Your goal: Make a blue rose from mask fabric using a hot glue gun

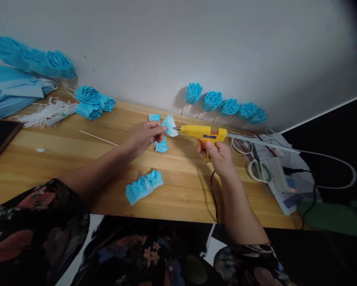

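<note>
My right hand (218,155) is wrapped round the grip of a yellow hot glue gun (196,131), its nozzle pointing left. A long glue stick (262,142) sticks out of the gun's back end. Between the fingertips of my left hand (151,134) is a blue petal piece (170,122) with a pale side showing. The nozzle tip meets or nearly meets this petal. Two more blue pieces lie just behind and below my left fingers, the lower piece (161,145) partly covered. Nearer to me rests a pleated blue strip (144,186).
Several finished blue flowers on sticks (212,101) lean along the wall. More blue flowers (90,101), white cords (47,111) and stacked blue masks (11,91) are at left. A thin wooden stick (99,138) lies mid-table. Scissors (259,169) and a power strip (281,174) sit at right.
</note>
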### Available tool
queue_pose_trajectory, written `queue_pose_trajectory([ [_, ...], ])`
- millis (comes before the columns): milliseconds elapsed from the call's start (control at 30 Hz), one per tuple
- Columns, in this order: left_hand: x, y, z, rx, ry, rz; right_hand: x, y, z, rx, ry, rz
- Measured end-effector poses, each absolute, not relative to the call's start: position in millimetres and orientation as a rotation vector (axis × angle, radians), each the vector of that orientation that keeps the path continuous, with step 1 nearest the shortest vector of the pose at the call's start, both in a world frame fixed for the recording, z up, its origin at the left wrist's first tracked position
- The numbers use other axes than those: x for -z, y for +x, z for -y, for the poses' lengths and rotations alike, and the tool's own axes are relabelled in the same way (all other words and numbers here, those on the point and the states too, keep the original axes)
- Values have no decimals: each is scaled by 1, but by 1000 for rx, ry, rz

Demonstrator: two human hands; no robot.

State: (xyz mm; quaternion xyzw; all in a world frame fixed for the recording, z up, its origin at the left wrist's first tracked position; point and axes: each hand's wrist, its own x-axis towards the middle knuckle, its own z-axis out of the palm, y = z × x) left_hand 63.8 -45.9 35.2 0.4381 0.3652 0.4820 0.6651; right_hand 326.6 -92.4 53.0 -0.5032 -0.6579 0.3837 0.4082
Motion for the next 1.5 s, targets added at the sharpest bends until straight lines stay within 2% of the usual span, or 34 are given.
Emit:
queue_pose_trajectory([
  [533,-39,64,48,-1071,984,-837,-52,327,93,-914,-1305,1688],
  [800,-40,62,47,-1099,933,-796,-55,329,91,-777,-1360,1694],
  [1000,-39,61,46,-1093,914,-773,-46,335,78,-914,-1420,1517],
  [1100,-40,62,47,-1084,911,-780,-33,343,70,-954,-1517,1611],
  [1333,-42,65,50,-1062,951,-779,-20,355,59,-654,-1916,1872],
  [1500,-43,66,51,-1041,991,-752,-35,356,69,-169,-2195,1889],
])
